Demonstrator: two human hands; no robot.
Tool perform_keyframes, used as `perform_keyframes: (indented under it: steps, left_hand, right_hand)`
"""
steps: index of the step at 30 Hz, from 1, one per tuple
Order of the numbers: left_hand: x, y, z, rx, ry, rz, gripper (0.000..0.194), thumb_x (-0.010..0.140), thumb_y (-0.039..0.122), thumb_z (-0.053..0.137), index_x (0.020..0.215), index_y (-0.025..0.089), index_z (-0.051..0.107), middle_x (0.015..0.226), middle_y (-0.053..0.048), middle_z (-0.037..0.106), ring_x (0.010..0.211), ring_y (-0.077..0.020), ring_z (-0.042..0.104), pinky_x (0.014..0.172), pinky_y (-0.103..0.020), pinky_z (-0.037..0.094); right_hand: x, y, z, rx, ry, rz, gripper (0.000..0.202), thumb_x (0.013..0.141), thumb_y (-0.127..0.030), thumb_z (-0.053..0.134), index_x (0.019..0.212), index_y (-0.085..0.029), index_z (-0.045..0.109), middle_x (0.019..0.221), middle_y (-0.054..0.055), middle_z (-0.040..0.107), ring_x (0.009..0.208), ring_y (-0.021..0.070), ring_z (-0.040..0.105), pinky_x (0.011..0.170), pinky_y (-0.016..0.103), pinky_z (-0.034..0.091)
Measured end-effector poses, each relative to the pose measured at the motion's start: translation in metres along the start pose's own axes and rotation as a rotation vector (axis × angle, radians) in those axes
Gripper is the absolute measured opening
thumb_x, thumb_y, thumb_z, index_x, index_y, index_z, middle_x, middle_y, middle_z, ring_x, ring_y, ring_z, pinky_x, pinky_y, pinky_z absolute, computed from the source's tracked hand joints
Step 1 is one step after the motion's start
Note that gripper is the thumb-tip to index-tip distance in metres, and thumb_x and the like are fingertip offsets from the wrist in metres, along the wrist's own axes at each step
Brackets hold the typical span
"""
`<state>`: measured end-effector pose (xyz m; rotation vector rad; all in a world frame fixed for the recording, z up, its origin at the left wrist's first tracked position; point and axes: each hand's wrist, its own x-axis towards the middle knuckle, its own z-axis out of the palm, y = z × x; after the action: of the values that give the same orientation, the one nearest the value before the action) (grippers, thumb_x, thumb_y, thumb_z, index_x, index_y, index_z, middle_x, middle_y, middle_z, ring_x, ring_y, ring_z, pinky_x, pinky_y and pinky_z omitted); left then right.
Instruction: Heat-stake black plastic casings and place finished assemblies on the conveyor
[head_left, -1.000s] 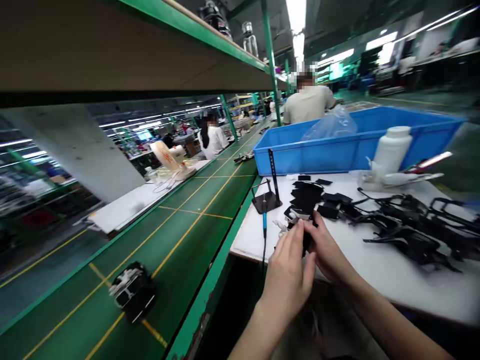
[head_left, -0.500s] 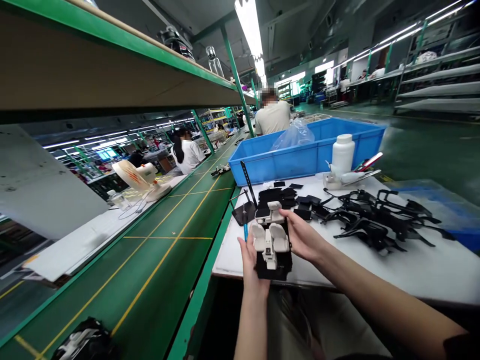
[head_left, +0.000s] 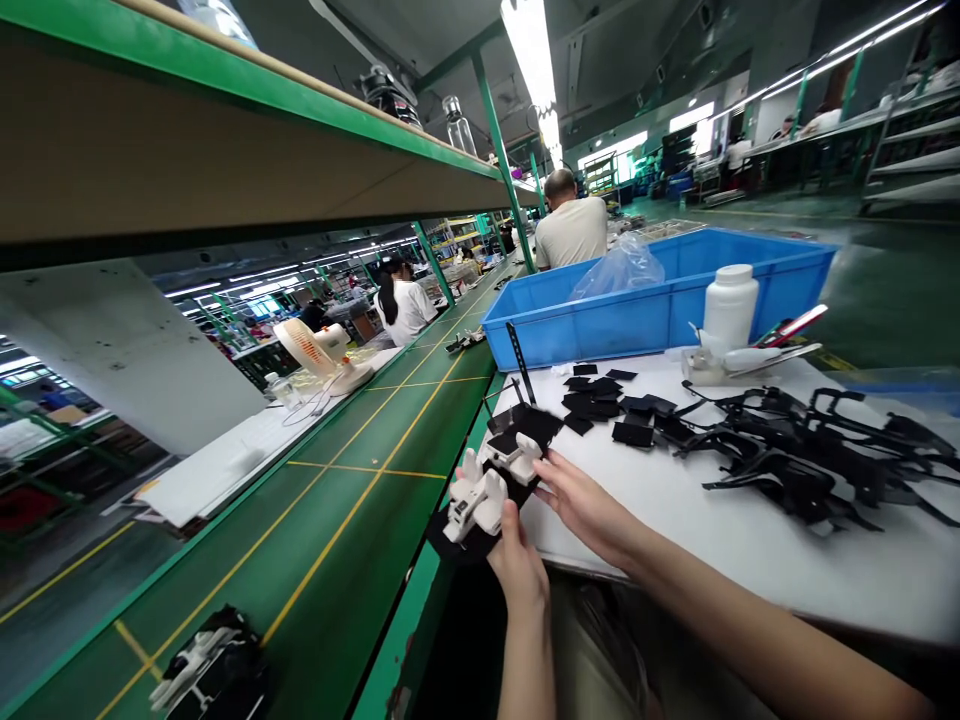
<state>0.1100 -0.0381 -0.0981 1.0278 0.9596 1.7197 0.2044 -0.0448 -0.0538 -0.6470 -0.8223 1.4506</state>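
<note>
A toy car interior (head_left: 474, 505), with white seats on a black floor piece, is held tilted over the gap between the white table and the green conveyor. My left hand (head_left: 521, 570) grips its near side, the thumb up against a white seat and the other fingers mostly hidden beneath. At the far right end, my right hand (head_left: 589, 505) holds it by the white rear seat with its fingertips. Small black rectangular pieces (head_left: 634, 433) lie on the table beyond my hands. To their right is a heap of black plastic frames (head_left: 795, 450).
A blue bin (head_left: 592, 325) with a plastic bag stands at the table's back. Beside it are a white bottle (head_left: 731, 305) and several tools. Along the left runs the green conveyor (head_left: 360, 530), carrying another black-and-white assembly (head_left: 214, 665). A shelf (head_left: 262, 150) overhangs the conveyor. Co-workers sit farther off.
Both hands have carried the toy car interior left, from over the table's front edge toward the conveyor, and turned it. The head view has shifted slightly left.
</note>
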Motion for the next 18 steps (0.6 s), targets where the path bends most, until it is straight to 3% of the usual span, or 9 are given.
perform_keyframes:
  steps: [3,5,8,12,15,18]
  left_hand:
    - [0.007,0.013,0.000,-0.030,0.143,0.107,0.053,0.082,0.042,0.061,0.132,0.036,0.043,0.152,0.003,0.030,0.141,-0.0214,0.021,0.114,-0.037,0.027]
    - [0.008,0.016,-0.002,0.007,0.173,0.110,0.055,0.081,0.039,0.063,0.132,0.036,0.044,0.151,0.002,0.033,0.139,-0.0219,0.028,0.113,-0.037,0.029]
    - [0.007,0.015,-0.007,0.070,0.174,0.151,0.053,0.082,0.038,0.063,0.131,0.034,0.045,0.146,-0.001,0.041,0.136,-0.0222,0.034,0.113,-0.038,0.030]
    - [0.007,0.016,-0.008,0.071,0.185,0.176,0.046,0.084,0.037,0.059,0.129,0.033,0.048,0.147,0.000,0.040,0.137,-0.0222,0.034,0.113,-0.037,0.031]
    - [0.009,0.021,-0.009,-0.020,0.238,0.159,0.052,0.082,0.033,0.062,0.131,0.033,0.045,0.149,0.001,0.036,0.136,-0.0221,0.035,0.112,-0.036,0.032]
    - [0.018,0.027,-0.019,-0.090,0.282,0.147,0.055,0.080,0.030,0.064,0.132,0.030,0.045,0.146,-0.002,0.041,0.134,-0.0230,0.038,0.110,-0.036,0.035]
  right_hand:
    - [-0.003,0.013,-0.010,-0.215,0.156,-0.065,0.046,0.079,-0.040,0.064,0.116,-0.020,0.048,0.106,0.006,0.053,0.095,0.0182,0.056,0.090,0.034,0.045]
    - [-0.007,0.018,-0.013,-0.456,0.159,-0.169,0.057,0.079,-0.035,0.062,0.129,-0.022,0.038,0.103,0.004,0.047,0.077,0.0148,0.054,0.080,0.033,0.048]
    - [-0.013,0.015,-0.011,-0.779,0.016,-0.332,0.055,0.086,-0.027,0.051,0.138,-0.025,0.033,0.095,0.004,0.044,0.069,0.0146,0.050,0.067,0.030,0.049]
    - [-0.017,0.003,-0.002,-0.970,-0.113,-0.433,0.044,0.088,-0.019,0.044,0.132,-0.024,0.044,0.088,0.003,0.047,0.070,0.0158,0.051,0.071,0.032,0.049]
    - [-0.016,-0.001,0.000,-1.157,-0.187,-0.479,0.041,0.088,-0.017,0.041,0.128,-0.021,0.047,0.092,0.006,0.054,0.077,0.0187,0.055,0.072,0.034,0.050]
    - [-0.009,-0.010,0.001,-1.376,-0.298,-0.507,0.043,0.089,-0.018,0.039,0.132,-0.017,0.047,0.099,0.009,0.058,0.084,0.0214,0.058,0.074,0.035,0.050]
